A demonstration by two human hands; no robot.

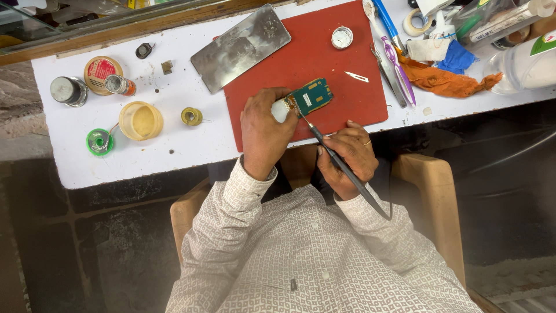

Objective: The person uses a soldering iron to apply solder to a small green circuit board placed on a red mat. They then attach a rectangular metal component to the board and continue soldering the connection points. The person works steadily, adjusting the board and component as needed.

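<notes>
The left hand [263,134] pinches the small green circuit board [311,97] steady on the red rubber mat [324,52], so the right hand [346,157], fingers closed round a slim dark metal probe [341,165], can work its tip at the board's edge.

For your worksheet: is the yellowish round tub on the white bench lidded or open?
Open. The yellowish tub shows its rim and inside from above, with no lid on it. How full it is, cannot tell.

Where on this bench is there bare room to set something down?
Bare white table lies below the yellow tub and solder spool, and the red mat is open right of the metal plate. The right end is crowded around the orange cloth.
</notes>
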